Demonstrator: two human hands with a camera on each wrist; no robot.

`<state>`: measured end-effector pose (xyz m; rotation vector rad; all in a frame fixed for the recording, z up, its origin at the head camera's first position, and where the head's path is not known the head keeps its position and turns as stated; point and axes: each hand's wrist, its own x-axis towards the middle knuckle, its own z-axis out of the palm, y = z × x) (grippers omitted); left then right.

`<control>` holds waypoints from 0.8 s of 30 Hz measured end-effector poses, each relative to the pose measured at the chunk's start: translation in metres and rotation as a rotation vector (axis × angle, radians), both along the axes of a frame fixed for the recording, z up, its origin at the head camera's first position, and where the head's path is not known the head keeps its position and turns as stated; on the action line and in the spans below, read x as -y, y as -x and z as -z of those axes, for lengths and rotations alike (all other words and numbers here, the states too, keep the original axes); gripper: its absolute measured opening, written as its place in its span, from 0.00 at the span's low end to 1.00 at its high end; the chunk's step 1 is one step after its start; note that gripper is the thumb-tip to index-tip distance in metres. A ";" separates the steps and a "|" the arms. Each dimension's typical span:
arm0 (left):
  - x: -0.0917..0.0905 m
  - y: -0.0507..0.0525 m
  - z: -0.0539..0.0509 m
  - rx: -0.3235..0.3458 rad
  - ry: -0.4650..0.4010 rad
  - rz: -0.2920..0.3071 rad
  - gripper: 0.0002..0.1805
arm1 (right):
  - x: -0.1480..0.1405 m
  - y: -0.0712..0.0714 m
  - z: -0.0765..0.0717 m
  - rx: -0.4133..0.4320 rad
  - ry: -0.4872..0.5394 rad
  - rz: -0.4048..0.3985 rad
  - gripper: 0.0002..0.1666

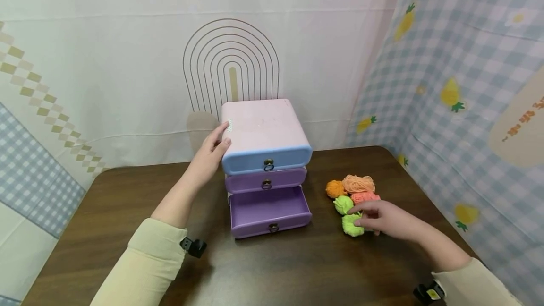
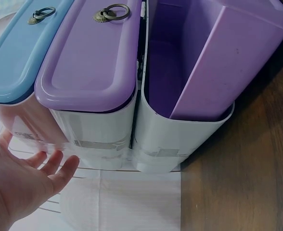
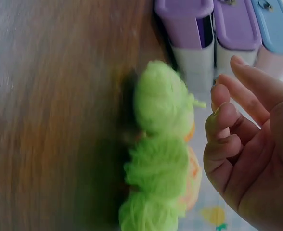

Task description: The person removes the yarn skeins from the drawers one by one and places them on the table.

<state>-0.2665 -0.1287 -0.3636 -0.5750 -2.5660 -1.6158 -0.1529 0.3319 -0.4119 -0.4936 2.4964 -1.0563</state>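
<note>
A small drawer unit (image 1: 263, 124) with a pink top stands at mid-table. Its blue top drawer (image 1: 244, 162) and purple middle drawer (image 1: 244, 183) are pushed in, while the purple bottom drawer (image 1: 250, 231) is pulled out with nothing inside. My left hand (image 1: 207, 155) rests on the unit's upper left edge, fingers extended. To the right lies a cluster of yarn balls: green yarn (image 1: 352, 225), orange yarn (image 1: 335, 189), peach yarn (image 1: 359, 184) and coral yarn (image 1: 364, 197). Just above the green yarn hovers my right hand (image 1: 388, 221), fingers loosely bent, holding nothing.
The brown wooden table (image 1: 272, 273) carries the unit and the yarn. A white patterned cloth (image 1: 127, 84) hangs close behind, and a blue checked cloth (image 1: 446, 60) borders the right side. Ring pulls (image 1: 268, 165) stick out from the drawer fronts.
</note>
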 end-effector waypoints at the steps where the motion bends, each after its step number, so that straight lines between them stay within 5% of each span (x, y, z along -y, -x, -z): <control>1: 0.000 0.000 0.000 0.001 -0.001 -0.002 0.33 | 0.004 0.000 0.001 -0.001 0.003 -0.009 0.23; 24: 0.000 0.001 -0.002 0.026 -0.006 0.007 0.32 | 0.099 0.002 0.032 0.064 0.131 -0.146 0.21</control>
